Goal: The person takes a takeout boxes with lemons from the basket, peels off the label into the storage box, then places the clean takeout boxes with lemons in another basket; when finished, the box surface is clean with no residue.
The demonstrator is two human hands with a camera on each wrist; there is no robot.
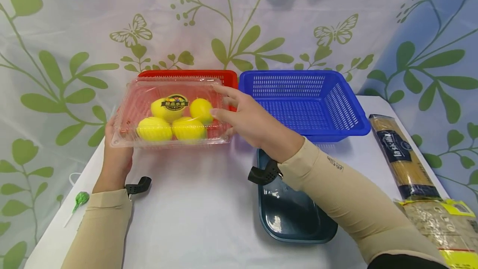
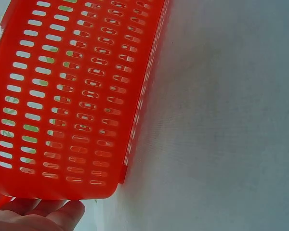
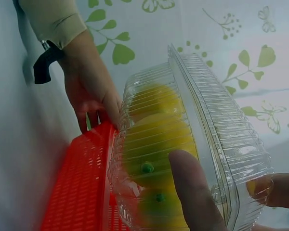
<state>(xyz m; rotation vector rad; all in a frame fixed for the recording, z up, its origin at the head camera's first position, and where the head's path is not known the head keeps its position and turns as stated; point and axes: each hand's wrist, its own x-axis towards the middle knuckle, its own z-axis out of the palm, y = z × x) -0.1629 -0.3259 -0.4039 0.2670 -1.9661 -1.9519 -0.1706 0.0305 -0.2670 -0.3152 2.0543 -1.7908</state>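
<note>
My right hand (image 1: 249, 116) grips the right end of a clear plastic fruit box (image 1: 128, 136), with thumb and fingers on opposite sides. Several yellow lemons (image 1: 154, 129) lie inside, and a dark round label (image 1: 174, 103) is on the lid. The box is tilted, above and in front of a red plastic basket (image 1: 228, 77). At the basket's left end, my left hand (image 1: 116, 159) holds the rim; in the left wrist view its fingers lie against the basket wall (image 2: 118, 91). The box covers part of that hand in the head view.
A blue basket (image 1: 298, 134) stands to the right of the red one. Under my right forearm sits a dark teal tray (image 1: 291, 215). A pasta packet (image 1: 405, 157) and a yellow-edged bag (image 1: 440, 223) lie at the right edge. A green lollipop (image 1: 81, 198) lies far left.
</note>
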